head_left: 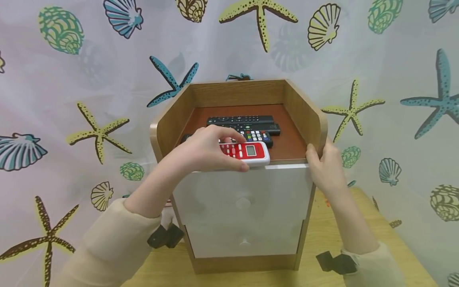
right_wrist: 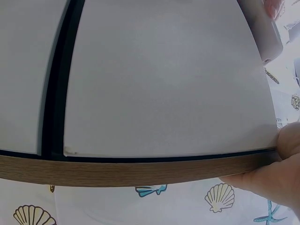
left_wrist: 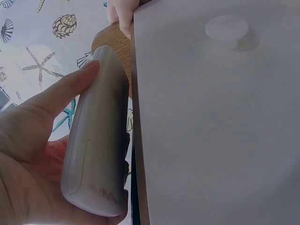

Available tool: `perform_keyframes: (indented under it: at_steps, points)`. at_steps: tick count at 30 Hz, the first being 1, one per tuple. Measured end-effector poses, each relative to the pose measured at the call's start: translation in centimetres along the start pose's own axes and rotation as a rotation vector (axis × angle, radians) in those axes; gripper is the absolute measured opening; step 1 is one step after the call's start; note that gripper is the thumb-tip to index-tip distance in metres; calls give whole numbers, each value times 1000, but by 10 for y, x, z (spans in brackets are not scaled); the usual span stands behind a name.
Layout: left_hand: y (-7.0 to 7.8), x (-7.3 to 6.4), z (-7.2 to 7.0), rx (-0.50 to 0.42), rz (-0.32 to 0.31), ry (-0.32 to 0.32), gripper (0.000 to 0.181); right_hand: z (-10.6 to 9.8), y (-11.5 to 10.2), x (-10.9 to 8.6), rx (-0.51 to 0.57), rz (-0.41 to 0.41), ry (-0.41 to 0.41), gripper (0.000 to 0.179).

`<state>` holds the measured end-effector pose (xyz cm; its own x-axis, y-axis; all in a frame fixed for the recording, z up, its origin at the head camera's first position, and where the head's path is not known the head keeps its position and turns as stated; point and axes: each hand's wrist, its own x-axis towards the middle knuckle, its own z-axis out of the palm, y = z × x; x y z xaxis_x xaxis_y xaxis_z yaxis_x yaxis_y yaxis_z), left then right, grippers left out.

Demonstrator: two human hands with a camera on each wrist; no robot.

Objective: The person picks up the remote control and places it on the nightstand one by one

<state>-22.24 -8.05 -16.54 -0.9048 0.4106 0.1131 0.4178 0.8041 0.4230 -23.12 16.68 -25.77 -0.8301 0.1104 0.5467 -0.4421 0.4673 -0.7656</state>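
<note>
My left hand (head_left: 206, 151) grips a red and white remote control (head_left: 261, 148) with a small display, thumb below and fingers above, over the front edge of a small wooden cabinet (head_left: 238, 95). The left wrist view shows the remote's pale back (left_wrist: 101, 140), the thumb along its edge. At the cabinet's right front corner, my right hand (head_left: 325, 169) holds the side panel (head_left: 308, 115). In the right wrist view, that hand (right_wrist: 276, 185) appears at the panel's edge.
Several dark remotes lie on the cabinet's brown top (head_left: 294, 149), including a long black remote (head_left: 240, 120) at the back. Raised wooden sides surround the top on three sides. Below are white drawer fronts (head_left: 215, 199) with round knobs. A wooden table (head_left: 330, 247) supports the cabinet; a patterned curtain (head_left: 118, 79) hangs behind.
</note>
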Motion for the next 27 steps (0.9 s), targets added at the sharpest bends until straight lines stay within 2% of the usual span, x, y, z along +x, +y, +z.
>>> perform_keyframes:
  at_steps: [9, 17, 27]
  points:
    - [-1, 8, 0, 73, -38, -7, 55, 1, -1, 1, 3, -22, 14, 41]
    - [-7, 19, -1, 26, -56, -24, 54, 0, 1, 0, 0, -10, 10, 42]
    - [-16, 39, -1, 37, -82, -25, 56, 1, 1, 0, 7, 10, -10, 43]
